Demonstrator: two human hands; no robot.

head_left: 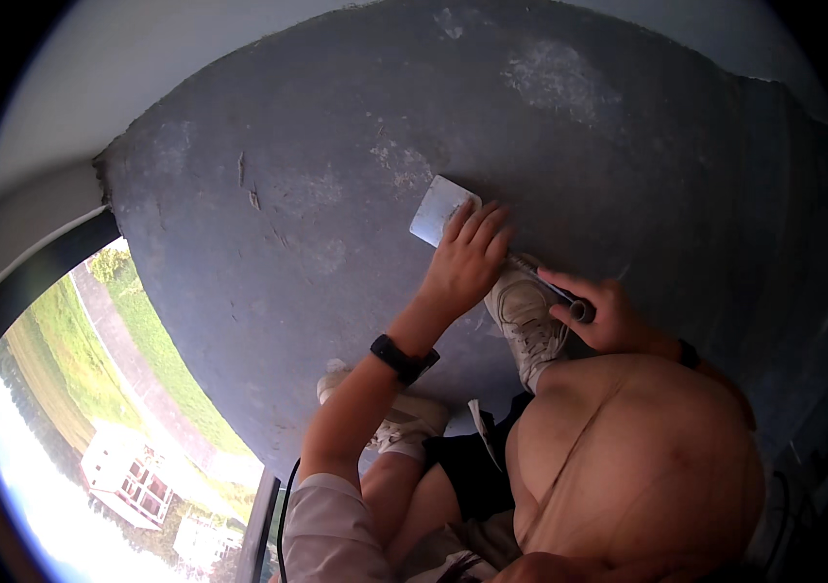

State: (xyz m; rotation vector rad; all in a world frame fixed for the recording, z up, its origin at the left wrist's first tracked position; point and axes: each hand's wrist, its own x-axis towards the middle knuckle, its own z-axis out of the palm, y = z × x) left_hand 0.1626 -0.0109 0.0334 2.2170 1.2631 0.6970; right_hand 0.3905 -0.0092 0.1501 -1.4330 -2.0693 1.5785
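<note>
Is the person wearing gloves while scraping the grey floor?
No, both the left hand and the right hand are bare on the scraper.

Unfinished building interior: bare grey plastered wall (pixel 550 146), window (pixel 93 408) overlooking fields, houses.

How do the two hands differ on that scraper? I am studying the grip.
The left hand lies flat, fingers spread over the scraper blade; the right hand is curled around its dark handle. The left wrist wears a black watch. Both hold the same tool against the grey wall.
</note>
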